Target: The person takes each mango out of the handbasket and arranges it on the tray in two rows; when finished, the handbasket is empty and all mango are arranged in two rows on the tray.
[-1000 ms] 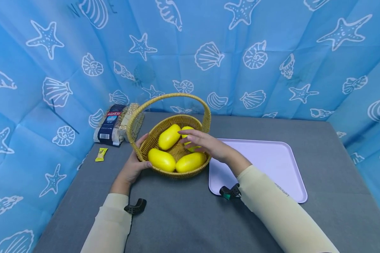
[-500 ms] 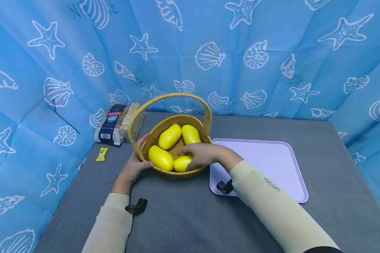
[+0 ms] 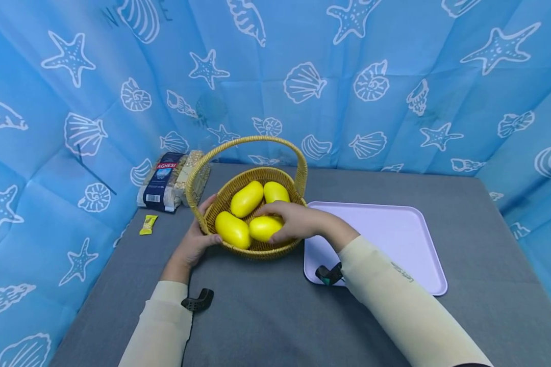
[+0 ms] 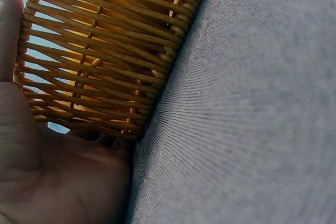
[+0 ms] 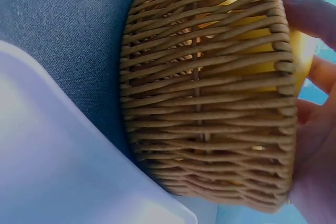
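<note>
Well, a person's pale sleeves [image 3: 165, 316] reach over a gray table [image 3: 257, 316], and the hands are apart, each holding something. The left hand [image 3: 195, 243] hangs on to the side of a basket [image 3: 259, 254], with its thumb on the rim. The right hand [image 3: 296, 221] is inside the basket, its fingers and thumb round a yellow fruit [image 3: 263, 229]. A light purple tray [image 3: 390, 229] lies partly under the right sleeve. Three more yellow fruits [image 3: 248, 199] sit between the hands and just past them. A small yellow packet [image 3: 148, 225] is left of the left hand. Past that hand is a food bag [image 3: 160, 181]. Behind everything hangs a blue curtain [image 3: 266, 56].
</note>
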Demonstrator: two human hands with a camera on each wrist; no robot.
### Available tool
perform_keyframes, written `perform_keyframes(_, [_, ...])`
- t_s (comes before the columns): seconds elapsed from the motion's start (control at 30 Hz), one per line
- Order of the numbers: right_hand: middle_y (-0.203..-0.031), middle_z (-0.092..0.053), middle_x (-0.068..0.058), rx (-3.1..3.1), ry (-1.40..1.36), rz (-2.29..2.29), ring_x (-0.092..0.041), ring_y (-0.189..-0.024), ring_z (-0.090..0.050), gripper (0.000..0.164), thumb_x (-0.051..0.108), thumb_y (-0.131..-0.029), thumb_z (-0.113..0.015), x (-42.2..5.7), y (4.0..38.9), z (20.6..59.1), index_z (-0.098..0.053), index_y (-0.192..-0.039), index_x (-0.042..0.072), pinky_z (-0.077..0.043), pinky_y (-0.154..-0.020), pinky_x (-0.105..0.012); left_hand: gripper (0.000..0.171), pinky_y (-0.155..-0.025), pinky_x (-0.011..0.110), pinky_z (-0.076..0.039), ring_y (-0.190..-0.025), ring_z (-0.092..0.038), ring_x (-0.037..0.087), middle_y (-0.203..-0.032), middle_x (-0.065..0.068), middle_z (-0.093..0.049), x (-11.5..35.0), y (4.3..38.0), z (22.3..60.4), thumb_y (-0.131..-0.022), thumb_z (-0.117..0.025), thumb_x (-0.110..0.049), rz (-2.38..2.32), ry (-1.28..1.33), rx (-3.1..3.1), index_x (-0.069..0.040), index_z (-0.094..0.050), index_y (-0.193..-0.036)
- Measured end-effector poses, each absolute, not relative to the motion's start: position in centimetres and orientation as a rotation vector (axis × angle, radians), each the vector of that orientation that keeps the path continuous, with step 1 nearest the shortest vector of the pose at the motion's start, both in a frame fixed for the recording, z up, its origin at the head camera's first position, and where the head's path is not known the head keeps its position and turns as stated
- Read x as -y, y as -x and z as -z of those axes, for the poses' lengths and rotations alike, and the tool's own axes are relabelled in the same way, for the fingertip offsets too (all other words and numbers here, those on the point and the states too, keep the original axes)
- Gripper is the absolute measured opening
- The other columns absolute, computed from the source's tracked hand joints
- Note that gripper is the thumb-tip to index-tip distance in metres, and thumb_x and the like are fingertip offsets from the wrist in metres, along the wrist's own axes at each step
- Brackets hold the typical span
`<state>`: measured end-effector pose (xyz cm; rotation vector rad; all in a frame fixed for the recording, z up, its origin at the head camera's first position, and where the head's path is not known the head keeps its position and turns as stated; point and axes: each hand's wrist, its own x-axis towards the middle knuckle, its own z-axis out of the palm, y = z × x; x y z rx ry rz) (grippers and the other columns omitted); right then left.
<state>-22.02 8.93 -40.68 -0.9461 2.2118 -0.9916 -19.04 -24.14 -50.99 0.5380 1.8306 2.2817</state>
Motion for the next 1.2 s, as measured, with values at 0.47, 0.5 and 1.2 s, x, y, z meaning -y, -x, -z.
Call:
perform_keyframes(0.47, [-0.151, -0.053, -0.008, -2.116, 0.904, 1.565, -0.036, -0.129, -0.055, 0.072, 0.016, -0.096, -0.082, -12.3, 19.5, 40.2, -0.05, -0.16, 0.017, -0.051, -0.104, -0.055, 0.104, -0.122, 0.031, -0.032, -0.161, -0.02, 0.036, -0.179, 0.012, -0.021, 24.2, 19.0, 51.0, -0.097, -0.086, -0.015, -2.286, -0.562, -1.8, -0.019, -0.018, -0.176])
perform_keyframes(0.5, [-0.152, -0.053, -0.007, -2.117, 0.899, 1.591, -0.035, -0.129, -0.056, 0.072, 0.015, -0.096, -0.082, -12.6, 19.2, 40.1, -0.049, -0.161, 0.018, -0.051, -0.104, -0.055, 0.105, -0.121, 0.031, -0.032, -0.161, -0.02, 0.037, -0.179, 0.011, -0.021, 24.2, 18.9, 51.0, -0.097, -0.087, -0.016, -2.29, -0.563, -1.795, -0.019, -0.018, -0.176])
perform_keyframes(1.2, [-0.154, -0.047, -0.015, -2.204, 0.741, 2.006, -0.038, -0.128, -0.059, 0.076, -0.007, -0.096, -0.076, -19.2, 15.7, 42.0, -0.044, -0.163, 0.01, -0.058, -0.099, -0.038, 0.104, -0.121, 0.031, -0.034, -0.161, -0.021, 0.038, -0.179, 0.011, -0.021, 24.0, 18.9, 50.7, -0.097, -0.087, -0.018, -2.285, -0.545, -1.799, -0.021, -0.019, -0.176])
